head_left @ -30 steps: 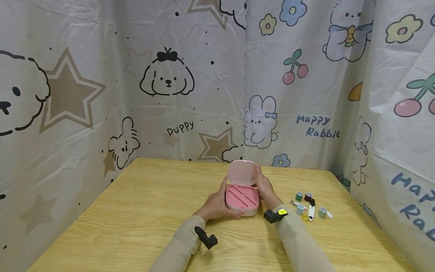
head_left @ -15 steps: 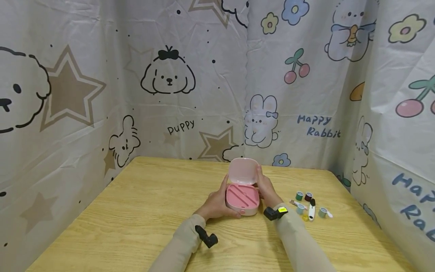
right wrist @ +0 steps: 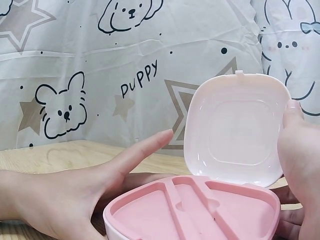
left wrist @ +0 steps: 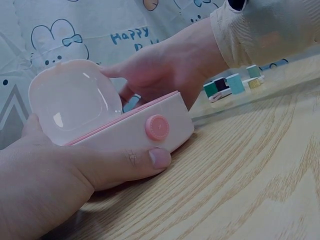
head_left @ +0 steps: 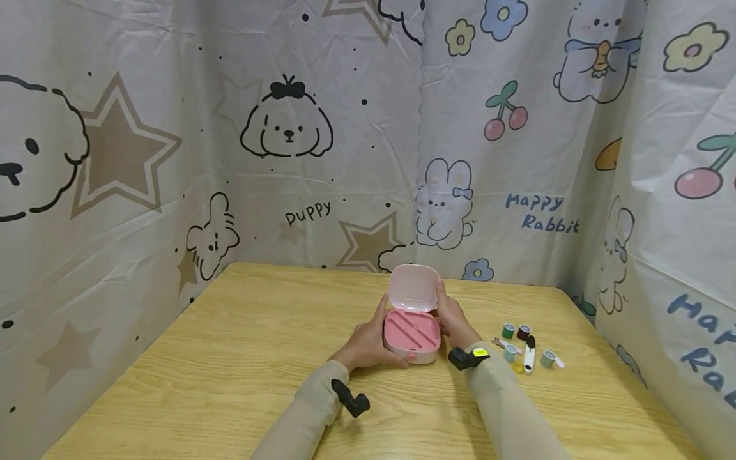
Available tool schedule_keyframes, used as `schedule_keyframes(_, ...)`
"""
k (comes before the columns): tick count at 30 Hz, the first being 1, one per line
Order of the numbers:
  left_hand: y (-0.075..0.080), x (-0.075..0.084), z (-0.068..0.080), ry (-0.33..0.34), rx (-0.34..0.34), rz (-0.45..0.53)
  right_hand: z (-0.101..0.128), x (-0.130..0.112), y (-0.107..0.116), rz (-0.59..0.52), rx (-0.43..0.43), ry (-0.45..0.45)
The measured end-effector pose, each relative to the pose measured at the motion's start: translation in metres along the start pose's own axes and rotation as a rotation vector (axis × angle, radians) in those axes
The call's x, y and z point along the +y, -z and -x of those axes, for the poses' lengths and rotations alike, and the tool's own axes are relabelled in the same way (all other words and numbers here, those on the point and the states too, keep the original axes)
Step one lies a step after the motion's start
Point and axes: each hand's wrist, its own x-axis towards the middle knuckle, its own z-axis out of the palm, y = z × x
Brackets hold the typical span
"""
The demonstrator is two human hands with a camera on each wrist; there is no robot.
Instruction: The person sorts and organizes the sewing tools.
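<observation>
A small pink and white storage box sits on the table with its pale lid raised upright behind it. Inside lies a pink tray split by diagonal dividers; its compartments hold nothing visible. My left hand grips the box's left side, the thumb lying along the front near the round pink button. On the other side, my right hand holds the lid's right edge with its thumb, while its fingers bend behind the box's back right corner, partly hidden.
Right of the box lie several thread spools, among them a green spool and a dark spool. Beside them is a white tool with a black end and a small yellow item. Printed curtains stand around the wooden table.
Both hands keep their hold on the box and lid. The lid stands slightly higher in view; otherwise only the head view has shifted a little.
</observation>
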Motion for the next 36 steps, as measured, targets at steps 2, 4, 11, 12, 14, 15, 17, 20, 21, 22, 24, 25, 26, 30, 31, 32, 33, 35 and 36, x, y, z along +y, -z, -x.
schedule_keyframes(2,-0.0004,-0.0005,-0.0002,0.002,-0.001,-0.007,-0.0002,-0.0001,0.0004,-0.001,-0.005,-0.004)
schedule_keyframes(4,-0.0002,-0.0002,-0.0004,0.001,-0.002,-0.011,-0.0003,0.0001,0.0010,0.003,-0.007,-0.007)
schedule_keyframes(11,0.0005,-0.0002,-0.0001,0.000,-0.002,0.006,-0.0005,0.0010,0.0019,0.014,-0.017,0.010)
schedule_keyframes(12,0.0003,-0.0005,-0.0002,0.000,-0.001,0.010,-0.0005,0.0011,0.0017,0.013,-0.020,0.009)
schedule_keyframes(14,0.0001,-0.0013,-0.0001,0.006,0.000,0.014,-0.0007,0.0013,0.0013,0.006,-0.024,0.006)
schedule_keyframes(15,0.0000,-0.0015,0.0001,0.007,0.001,0.015,-0.0008,0.0014,0.0011,0.002,-0.023,0.002)
schedule_keyframes(17,0.0001,-0.0018,0.0002,0.008,0.001,0.014,-0.0011,0.0017,0.0009,0.004,-0.027,0.005)
schedule_keyframes(20,0.0005,-0.0010,0.0006,0.006,-0.001,0.004,-0.0010,0.0022,0.0009,0.002,-0.020,0.004)
schedule_keyframes(21,0.0005,-0.0009,0.0004,0.005,-0.001,-0.001,-0.0008,0.0024,0.0011,0.004,-0.021,0.005)
schedule_keyframes(22,0.0004,-0.0006,0.0002,0.004,-0.001,-0.003,-0.0004,0.0028,0.0015,0.004,-0.025,0.009)
schedule_keyframes(24,-0.0004,-0.0006,-0.0005,0.001,0.000,-0.007,0.0007,0.0032,0.0023,0.009,-0.022,0.010)
schedule_keyframes(25,-0.0011,-0.0007,-0.0010,0.000,0.002,-0.008,0.0013,0.0032,0.0029,0.011,-0.022,0.010)
schedule_keyframes(26,-0.0015,-0.0005,-0.0013,-0.001,0.002,-0.006,0.0022,0.0031,0.0034,0.014,-0.023,0.011)
schedule_keyframes(30,-0.0028,-0.0001,-0.0021,-0.004,0.003,0.010,0.0034,0.0025,0.0045,0.026,-0.014,0.002)
schedule_keyframes(31,-0.0027,0.0001,-0.0016,0.000,0.002,0.010,0.0034,0.0023,0.0044,0.028,-0.012,-0.002)
schedule_keyframes(32,-0.0023,0.0002,-0.0011,0.003,0.002,0.012,0.0032,0.0022,0.0041,0.031,-0.013,-0.001)
schedule_keyframes(33,-0.0020,0.0000,-0.0008,0.006,0.003,0.010,0.0028,0.0024,0.0036,0.033,-0.010,-0.004)
schedule_keyframes(35,-0.0014,-0.0008,-0.0002,0.010,0.004,-0.001,0.0023,0.0026,0.0024,0.029,-0.007,-0.006)
schedule_keyframes(36,-0.0009,-0.0011,0.0002,0.011,0.004,-0.006,0.0019,0.0029,0.0017,0.027,-0.005,-0.008)
